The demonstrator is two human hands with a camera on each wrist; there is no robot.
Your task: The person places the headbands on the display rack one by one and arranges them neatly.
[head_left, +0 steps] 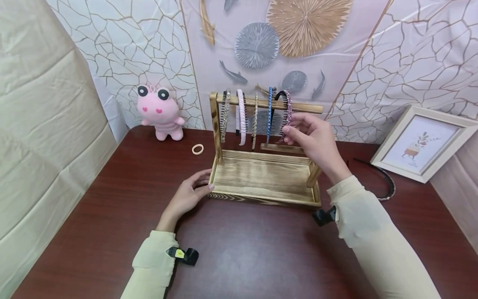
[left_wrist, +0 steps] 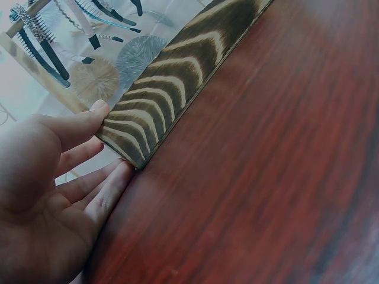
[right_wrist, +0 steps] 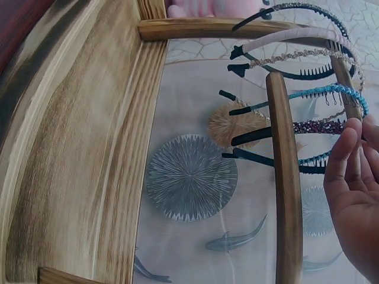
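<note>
A wooden display rack (head_left: 257, 178) with a tray base stands on the table, several headbands hung over its top bar. Near the bar's right part, my right hand (head_left: 317, 137) pinches the glittery purple headband (head_left: 288, 106), which hangs over the bar. A blue headband (head_left: 269, 112) hangs just left of it; farther left are a thin beaded one (head_left: 255, 120), a white one (head_left: 242, 118) and a silver glittery one (head_left: 225, 116). At the tray's front left corner, my left hand (left_wrist: 53, 183) grips the wooden edge between thumb and fingers.
A pink plush toy (head_left: 162, 114) sits at the back left, with a small beige ring (head_left: 197, 149) nearby. To the right, a dark headband (head_left: 389, 182) lies on the table beside a leaning picture frame (head_left: 399, 154). Behind the rack is a patterned wall covering (head_left: 224, 25).
</note>
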